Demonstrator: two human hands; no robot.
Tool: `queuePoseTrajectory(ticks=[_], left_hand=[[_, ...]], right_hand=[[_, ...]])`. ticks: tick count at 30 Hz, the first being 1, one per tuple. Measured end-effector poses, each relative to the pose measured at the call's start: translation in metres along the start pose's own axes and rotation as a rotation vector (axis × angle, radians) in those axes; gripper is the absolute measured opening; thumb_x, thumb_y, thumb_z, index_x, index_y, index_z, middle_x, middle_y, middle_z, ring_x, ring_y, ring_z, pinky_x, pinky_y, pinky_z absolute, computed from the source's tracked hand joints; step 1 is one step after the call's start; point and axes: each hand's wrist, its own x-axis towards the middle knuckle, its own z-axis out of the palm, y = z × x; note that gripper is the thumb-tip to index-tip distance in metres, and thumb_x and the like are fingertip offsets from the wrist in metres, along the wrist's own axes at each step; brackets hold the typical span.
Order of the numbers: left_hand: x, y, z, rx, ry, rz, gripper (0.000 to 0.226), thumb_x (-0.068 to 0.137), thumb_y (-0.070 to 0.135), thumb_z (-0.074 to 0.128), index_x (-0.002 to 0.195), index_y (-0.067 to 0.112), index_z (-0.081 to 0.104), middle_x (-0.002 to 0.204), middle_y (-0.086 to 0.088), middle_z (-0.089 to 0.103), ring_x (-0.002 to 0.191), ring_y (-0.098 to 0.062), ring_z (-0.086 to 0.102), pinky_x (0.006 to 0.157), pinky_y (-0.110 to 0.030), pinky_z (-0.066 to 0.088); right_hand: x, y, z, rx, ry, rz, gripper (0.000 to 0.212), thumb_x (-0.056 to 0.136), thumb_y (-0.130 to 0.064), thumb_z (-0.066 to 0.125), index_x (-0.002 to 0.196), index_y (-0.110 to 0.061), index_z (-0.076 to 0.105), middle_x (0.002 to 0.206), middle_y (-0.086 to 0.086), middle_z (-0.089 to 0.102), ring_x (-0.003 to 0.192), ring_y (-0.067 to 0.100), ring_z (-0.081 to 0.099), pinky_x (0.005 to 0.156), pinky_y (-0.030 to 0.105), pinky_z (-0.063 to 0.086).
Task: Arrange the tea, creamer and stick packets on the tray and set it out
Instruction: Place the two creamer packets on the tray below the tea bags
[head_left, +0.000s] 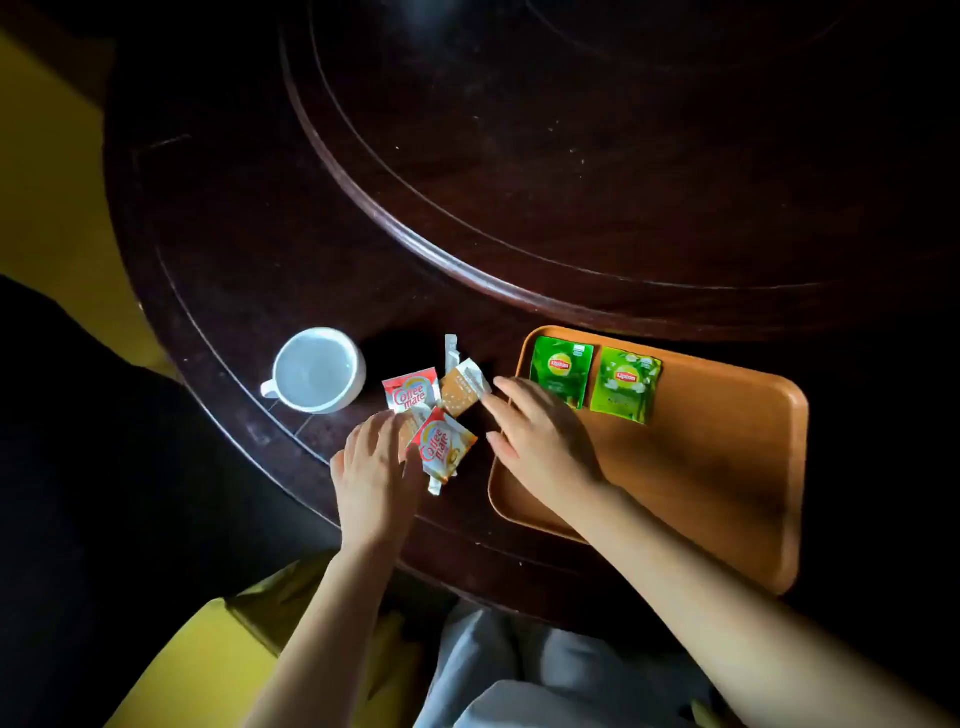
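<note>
Two green Lipton tea packets (561, 370) (626, 383) lie side by side at the upper left of the orange-brown wooden tray (727, 467), right of frame centre. Left hand (371, 467) rests open on the loose pile, fingers against a red-and-white Coffee-mate creamer sachet (441, 449). Right hand (540, 441) reaches over the tray's left edge, fingertips at a tan stick packet (462, 389). A white ceramic cup (317, 370) stands left of the pile on the dark round wooden table (519, 182).

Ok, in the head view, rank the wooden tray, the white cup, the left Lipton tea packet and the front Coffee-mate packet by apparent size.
1. Wooden tray, by far the largest.
2. White cup.
3. Left Lipton tea packet and front Coffee-mate packet: too alike to rank, and the left hand partly covers the Coffee-mate packet.
</note>
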Motion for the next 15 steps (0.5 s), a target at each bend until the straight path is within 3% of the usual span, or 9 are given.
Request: queuePoseTrajectory(ticks=[4, 8, 10, 12, 15], left_hand=[[0.009, -0.006, 0.0, -0.015, 0.041, -0.041, 0.036, 0.083, 0.019, 0.059, 0.119, 0.015, 0.053, 0.12, -0.011, 0.06, 0.113, -0.034, 0.052, 0.09, -0.048, 0.039], [0.016, -0.012, 0.003, 0.042, 0.0, 0.001, 0.031, 0.084, 0.028, 0.061, 0.112, 0.015, 0.059, 0.111, -0.01, 0.063, 0.108, -0.033, 0.054, 0.086, -0.047, 0.041], [0.022, -0.012, 0.002, 0.053, 0.003, 0.005, 0.029, 0.083, 0.029, 0.063, 0.107, 0.013, 0.06, 0.109, -0.011, 0.062, 0.106, -0.034, 0.054, 0.084, -0.048, 0.043], [0.03, -0.012, 0.0, 0.06, -0.007, 0.023, 0.034, 0.08, 0.029, 0.066, 0.108, 0.011, 0.06, 0.119, -0.012, 0.06, 0.113, -0.034, 0.051, 0.085, -0.049, 0.044], [0.04, -0.015, 0.001, 0.104, -0.07, 0.081, 0.038, 0.083, 0.026, 0.062, 0.116, 0.008, 0.056, 0.138, -0.013, 0.049, 0.128, -0.034, 0.04, 0.1, -0.048, 0.039]], right_hand=[[0.016, -0.025, 0.011, -0.084, -0.109, -0.138, 0.046, 0.068, -0.023, 0.077, 0.109, -0.006, 0.064, 0.106, 0.013, 0.068, 0.096, 0.029, 0.064, 0.075, 0.038, 0.057], [0.02, -0.041, 0.025, -0.116, -0.259, -0.045, 0.042, 0.082, -0.024, 0.063, 0.119, -0.006, 0.053, 0.124, 0.015, 0.054, 0.114, 0.033, 0.051, 0.083, 0.044, 0.048], [0.021, -0.047, 0.03, -0.106, -0.252, 0.006, 0.035, 0.085, -0.017, 0.059, 0.117, -0.006, 0.052, 0.123, 0.014, 0.053, 0.113, 0.033, 0.05, 0.084, 0.044, 0.048], [0.019, -0.051, 0.033, -0.069, -0.222, 0.06, 0.034, 0.082, -0.01, 0.063, 0.115, -0.006, 0.055, 0.117, 0.015, 0.056, 0.107, 0.032, 0.055, 0.082, 0.041, 0.052], [0.016, -0.051, 0.038, -0.008, -0.193, 0.115, 0.049, 0.08, -0.015, 0.069, 0.124, -0.008, 0.049, 0.12, 0.014, 0.053, 0.108, 0.028, 0.054, 0.085, 0.036, 0.052]])
